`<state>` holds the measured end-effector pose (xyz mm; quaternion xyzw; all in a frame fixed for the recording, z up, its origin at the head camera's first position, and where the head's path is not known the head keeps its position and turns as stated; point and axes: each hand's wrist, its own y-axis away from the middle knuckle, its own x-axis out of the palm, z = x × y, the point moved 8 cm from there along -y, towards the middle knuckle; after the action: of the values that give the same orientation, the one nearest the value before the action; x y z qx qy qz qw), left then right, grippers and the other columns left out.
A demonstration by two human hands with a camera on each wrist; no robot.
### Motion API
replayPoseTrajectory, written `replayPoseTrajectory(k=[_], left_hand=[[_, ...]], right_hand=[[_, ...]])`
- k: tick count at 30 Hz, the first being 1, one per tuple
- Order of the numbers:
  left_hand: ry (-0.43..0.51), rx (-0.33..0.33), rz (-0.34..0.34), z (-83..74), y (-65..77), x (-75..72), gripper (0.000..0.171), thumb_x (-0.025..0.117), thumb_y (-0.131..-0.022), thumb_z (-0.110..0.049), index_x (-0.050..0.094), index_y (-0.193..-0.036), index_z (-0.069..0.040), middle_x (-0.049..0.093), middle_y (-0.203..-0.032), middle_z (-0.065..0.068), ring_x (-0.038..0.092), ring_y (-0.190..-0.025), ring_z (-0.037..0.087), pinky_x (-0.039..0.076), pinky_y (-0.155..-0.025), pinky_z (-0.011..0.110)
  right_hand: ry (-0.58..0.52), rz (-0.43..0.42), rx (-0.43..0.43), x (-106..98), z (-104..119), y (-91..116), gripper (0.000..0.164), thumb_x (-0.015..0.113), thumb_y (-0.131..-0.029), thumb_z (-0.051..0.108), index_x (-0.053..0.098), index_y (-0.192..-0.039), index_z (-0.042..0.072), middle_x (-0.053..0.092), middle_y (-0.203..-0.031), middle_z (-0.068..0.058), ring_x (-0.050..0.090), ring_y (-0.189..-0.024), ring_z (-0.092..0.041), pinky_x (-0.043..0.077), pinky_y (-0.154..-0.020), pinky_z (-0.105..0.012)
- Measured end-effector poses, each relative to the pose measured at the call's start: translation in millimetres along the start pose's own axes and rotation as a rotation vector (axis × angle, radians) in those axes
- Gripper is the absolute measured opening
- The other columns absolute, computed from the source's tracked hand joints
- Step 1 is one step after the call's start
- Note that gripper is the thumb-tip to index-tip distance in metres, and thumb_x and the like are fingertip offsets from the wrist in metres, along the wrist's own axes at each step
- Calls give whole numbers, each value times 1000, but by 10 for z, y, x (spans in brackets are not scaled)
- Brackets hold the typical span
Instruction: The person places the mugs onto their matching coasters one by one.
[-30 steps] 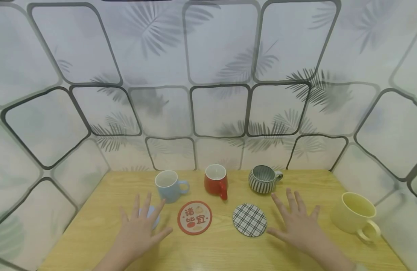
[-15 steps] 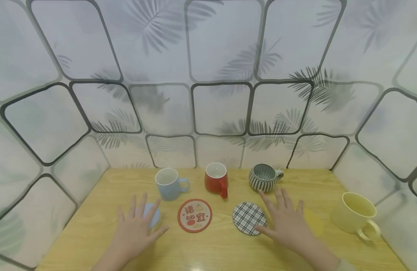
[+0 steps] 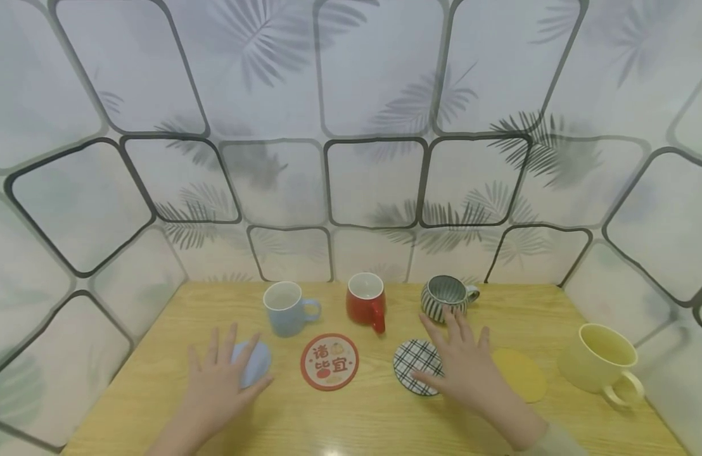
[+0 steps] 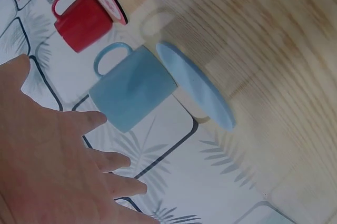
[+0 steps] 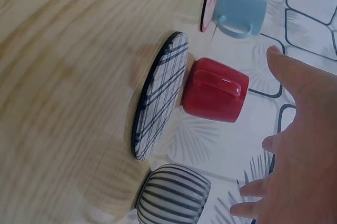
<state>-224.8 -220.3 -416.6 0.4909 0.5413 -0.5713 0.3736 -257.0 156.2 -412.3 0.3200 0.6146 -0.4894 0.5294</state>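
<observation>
My left hand point(image 3: 215, 383) hovers with spread fingers over the left of the table, partly hiding a light blue round coaster point(image 3: 258, 364). Behind that coaster stands a light blue mug point(image 3: 285, 313). My right hand point(image 3: 465, 370), fingers also spread and holding nothing, is above the table and overlaps the edge of a black-and-white plaid coaster point(image 3: 410, 373). Its fingertips reach, in the head view, in front of a striped cup point(image 3: 433, 304). A yellow coaster point(image 3: 522, 377) lies right of this hand. In the right wrist view the plaid coaster point(image 5: 160, 97) shows whole.
A red mug point(image 3: 362, 307) stands at the back middle, behind a red-rimmed coaster point(image 3: 329, 362) with printed characters. At the far right is a yellow mug point(image 3: 599, 361). Patterned cloth walls point(image 3: 374, 183) enclose the wooden table point(image 3: 351, 421) at back and sides.
My right hand has moved left, from beside the plaid coaster to over its edge, uncovering the yellow coaster. The left hand has shifted slightly left, showing more of the blue coaster.
</observation>
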Motion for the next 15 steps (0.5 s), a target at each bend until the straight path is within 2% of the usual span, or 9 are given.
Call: replayPoseTrajectory(k=[4, 11, 15], left_hand=[[-5, -4, -3, 43, 6, 10, 77, 52, -82, -68, 40, -144, -24, 23, -153, 22, 15, -138, 51, 3, -101, 78], [19, -16, 15, 112, 15, 15, 77, 51, -84, -66, 38, -145, -22, 21, -152, 24, 14, -137, 53, 1, -100, 79], [16, -24, 24, 165, 28, 29, 77, 49, -84, -68, 39, -144, -21, 22, -152, 25, 17, -136, 54, 4, -99, 79]], right_hand=[[-2, 15, -3, -2, 42, -83, 98, 55, -73, 76, 17, -151, 31, 18, -154, -22, 17, -140, -45, 13, -96, -80], [-16, 4, -38, -4, 129, -210, 98, 57, -73, 75, 17, -151, 31, 21, -153, -22, 19, -139, -45, 16, -97, -79], [-2, 6, -57, 6, 184, -249, 99, 49, -72, 81, 17, -151, 31, 21, -153, -22, 21, -139, -45, 20, -99, -77]])
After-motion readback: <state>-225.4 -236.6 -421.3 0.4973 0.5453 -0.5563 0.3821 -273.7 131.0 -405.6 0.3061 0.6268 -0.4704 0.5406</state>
